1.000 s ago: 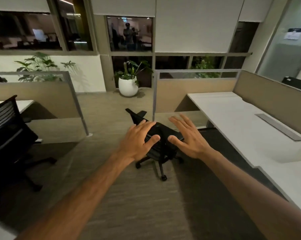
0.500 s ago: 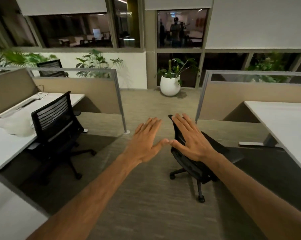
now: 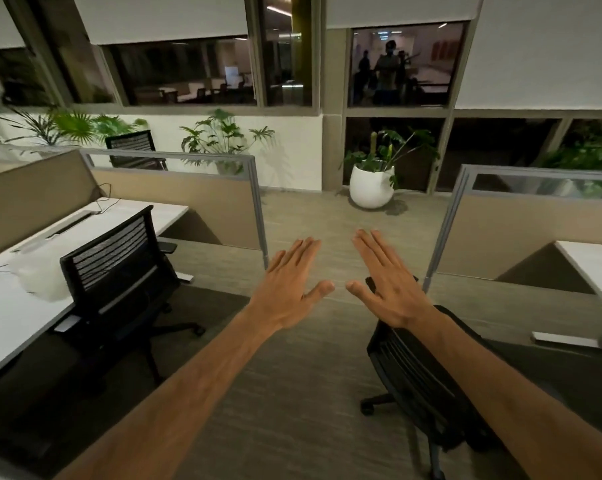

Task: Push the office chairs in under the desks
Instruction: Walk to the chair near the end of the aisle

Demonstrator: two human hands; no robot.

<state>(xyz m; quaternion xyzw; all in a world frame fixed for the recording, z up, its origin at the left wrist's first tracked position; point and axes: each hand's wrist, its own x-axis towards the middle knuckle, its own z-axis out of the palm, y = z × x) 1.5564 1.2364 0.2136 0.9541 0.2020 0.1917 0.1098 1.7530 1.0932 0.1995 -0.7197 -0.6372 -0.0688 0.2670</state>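
Observation:
A black mesh-backed office chair (image 3: 116, 268) stands at the left, close against the white desk (image 3: 12, 323), its back turned to me. A second black office chair (image 3: 420, 386) stands in the aisle at the lower right, apart from the right desk (image 3: 597, 268); my right forearm crosses over it. My left hand (image 3: 289, 289) and my right hand (image 3: 389, 285) float flat over the carpet, palms down, fingers spread, holding nothing and touching neither chair.
Tan partitions with metal frames (image 3: 258, 202) (image 3: 455, 216) flank the aisle. A white pot with a plant (image 3: 372, 187) stands by the window wall ahead. A third chair (image 3: 133, 148) shows behind the left partition. Something white (image 3: 40, 275) and cables lie on the left desk.
The view has swung left: the aisle chair has slid from centre to lower right and the left desk and chair came into view. Both hands left the chair and stay open.

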